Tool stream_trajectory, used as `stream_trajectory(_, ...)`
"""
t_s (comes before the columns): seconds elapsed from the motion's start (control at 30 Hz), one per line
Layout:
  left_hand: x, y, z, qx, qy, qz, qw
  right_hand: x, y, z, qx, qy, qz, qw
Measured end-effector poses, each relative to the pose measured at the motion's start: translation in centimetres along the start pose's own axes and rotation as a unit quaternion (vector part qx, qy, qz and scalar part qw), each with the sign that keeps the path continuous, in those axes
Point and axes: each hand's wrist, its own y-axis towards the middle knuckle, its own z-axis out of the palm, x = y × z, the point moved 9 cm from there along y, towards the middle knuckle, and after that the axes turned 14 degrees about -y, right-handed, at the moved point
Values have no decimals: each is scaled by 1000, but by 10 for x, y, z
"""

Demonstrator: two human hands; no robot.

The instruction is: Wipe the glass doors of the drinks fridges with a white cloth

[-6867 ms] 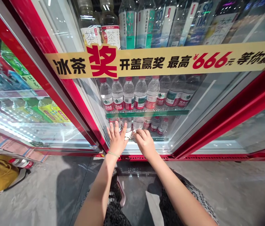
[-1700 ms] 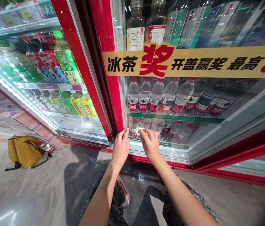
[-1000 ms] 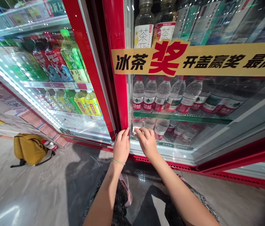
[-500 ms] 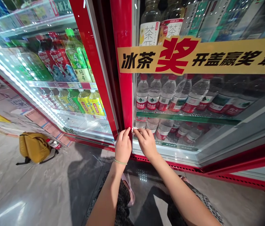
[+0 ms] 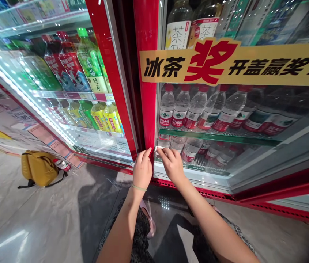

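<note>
My right hand point(image 5: 173, 163) pinches a small crumpled white tissue point(image 5: 159, 149) against the glass door point(image 5: 162, 140) of a red drinks fridge, just inside the frame's edge. To its left, my left hand point(image 5: 142, 170) rests with fingers stretched along the red door frame point(image 5: 148, 120); a pale green band circles that wrist. No object shows in the left hand, though its thumb side is partly hidden. Behind the glass, near the right fingers, stand red-capped water bottles point(image 5: 191, 150) on the lowest level, with a row of similar bottles point(image 5: 196, 109) on the shelf above.
A yellow strip with Chinese lettering point(image 5: 225, 67) crosses the glass above my hands. At left, a second lit fridge holds green tea bottles point(image 5: 91, 69). A mustard backpack point(image 5: 40, 168) and a red-labelled bottle point(image 5: 61, 165) lie on the grey tiled floor point(image 5: 52, 219).
My right hand has slid slightly right, away from the red frame, and more of the white tissue shows on the glass. The left hand stays at the frame. The view has shifted a little.
</note>
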Motion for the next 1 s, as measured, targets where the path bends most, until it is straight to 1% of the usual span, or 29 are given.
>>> stream_trajectory(0.07, 2, -1, 1, 4, 4, -3, 1000, 9, -9, 9, 21, -9, -36, 999)
stream_trajectory(0.1, 3, -1, 2, 6, 6, -5, 1000, 11, -14, 12, 31, -14, -44, 998)
stream_trajectory(0.2, 5, -2, 4, 15, 11, -9, 1000, 7, -19, 16, 45, -23, -23, 998)
stream_trajectory(0.3, 4, -2, 7, 27, 12, -6, 1000, 0, -19, 13, 35, -34, -4, 999)
stream_trajectory(0.43, 2, -3, 12, 38, 19, -2, 999, 9, -24, 21, 62, -49, -44, 996)
stream_trajectory(0.5, 3, -3, 14, 39, 22, -2, 999, 12, -28, 26, 71, -51, -47, 995)
stream_trajectory(0.63, 6, -3, 16, 42, 21, -6, 999, 6, -33, 27, 64, -39, -13, 997)
stream_trajectory(0.77, 10, -4, 18, 51, 22, -12, 998, 13, -35, 30, 78, -36, -44, 995)
stream_trajectory(0.83, 12, -5, 18, 55, 22, -16, 998, 12, -35, 30, 81, -39, -39, 995)
stream_trajectory(0.93, 13, -6, 18, 63, 20, -21, 998, 5, -33, 26, 58, -46, -8, 997)
stream_trajectory(1.0, 14, -7, 19, 68, 20, -25, 997, 5, -33, 24, 46, -47, -17, 998)
